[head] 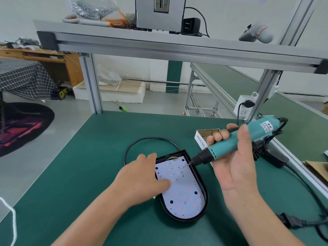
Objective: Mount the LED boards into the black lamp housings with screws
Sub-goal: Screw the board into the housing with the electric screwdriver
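Wrapped around the teal body of an electric screwdriver (236, 144), the right hand (234, 157) is seen closed in a firm grip, fingers curled over the far side and thumb laid along the near side. The tool is held tilted, its black nose angled down and to the left, and its thin bit (186, 166) is brought to the upper right part of the LED board (182, 190); whether a screw sits on the tip cannot be made out, as the spot is very small. The left hand (142, 178) is spread flat and open, nothing grasped, with its fingers pressed on the left edge of the board and the rim of the black lamp housing (200, 178). The white board, dotted with red and orange LEDs, is seated inside the housing, which lies on the green work mat (79, 166) near the middle of the bench. A silver screw head (185, 203) is visible low on the board. A thin black cable (142, 139) is looped on the mat behind the housing. An open cardboard box of small metal parts (204, 137) is placed just behind the right hand. The screwdriver's thick power cord (305, 185) is trailed across the mat at the right.
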The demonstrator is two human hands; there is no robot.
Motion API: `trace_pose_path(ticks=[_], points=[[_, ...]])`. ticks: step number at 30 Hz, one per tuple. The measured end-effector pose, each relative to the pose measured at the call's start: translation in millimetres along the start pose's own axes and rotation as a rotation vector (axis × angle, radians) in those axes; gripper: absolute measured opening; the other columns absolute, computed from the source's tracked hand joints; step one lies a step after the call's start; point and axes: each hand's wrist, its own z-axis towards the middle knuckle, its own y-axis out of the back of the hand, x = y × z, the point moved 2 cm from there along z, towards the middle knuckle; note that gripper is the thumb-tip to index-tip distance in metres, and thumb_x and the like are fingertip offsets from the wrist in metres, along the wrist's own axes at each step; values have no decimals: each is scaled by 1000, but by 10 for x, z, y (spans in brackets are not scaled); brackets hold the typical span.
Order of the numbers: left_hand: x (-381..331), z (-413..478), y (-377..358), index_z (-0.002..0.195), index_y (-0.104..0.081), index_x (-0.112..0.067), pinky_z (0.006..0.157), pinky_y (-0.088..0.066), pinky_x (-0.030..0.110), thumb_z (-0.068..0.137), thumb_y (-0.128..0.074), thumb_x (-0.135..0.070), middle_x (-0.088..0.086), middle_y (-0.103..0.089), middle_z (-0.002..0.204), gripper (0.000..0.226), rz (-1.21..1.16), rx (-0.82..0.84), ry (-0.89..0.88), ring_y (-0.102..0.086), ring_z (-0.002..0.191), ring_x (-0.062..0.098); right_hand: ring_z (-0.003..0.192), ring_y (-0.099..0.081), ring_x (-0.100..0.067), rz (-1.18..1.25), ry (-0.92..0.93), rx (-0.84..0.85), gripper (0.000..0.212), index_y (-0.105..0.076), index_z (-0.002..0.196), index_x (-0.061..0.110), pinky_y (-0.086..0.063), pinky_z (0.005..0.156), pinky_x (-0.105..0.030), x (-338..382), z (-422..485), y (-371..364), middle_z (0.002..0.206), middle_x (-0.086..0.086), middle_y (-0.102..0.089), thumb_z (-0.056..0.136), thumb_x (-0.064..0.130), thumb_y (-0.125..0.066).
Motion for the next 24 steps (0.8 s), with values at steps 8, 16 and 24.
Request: trace_pose_path(ticks=[8,16,24], points=[[-98,41,-244,137,-35,-50,67,-58,28,76,-75,-40,-16,-61,110,74,-570,10,-77,-67,86,5,74,-58,-16,-48,-2,34,19,-63,107,15,-55,82,-33,-102,12,-25,80,0,-54,104,34,-63],[-126,66,-368,131,-41,-49,68,-59,29,78,-74,-21,-18,-72,94,68,-832,57,-113,-70,80,8,73,-57,-17,-108,6,70,15,-70,94,19,-55,78,-33,-154,-2,-60,78,0,-55,104,27,-63],[-144,75,-392,124,-39,-58,77,-60,38,73,-71,-26,-20,-70,95,69,-822,38,-116,-70,86,13,73,-55,-19,-139,-2,99,19,-62,100,16,-55,80,-35,-179,-41,-137,79,-2,-54,95,30,-73]])
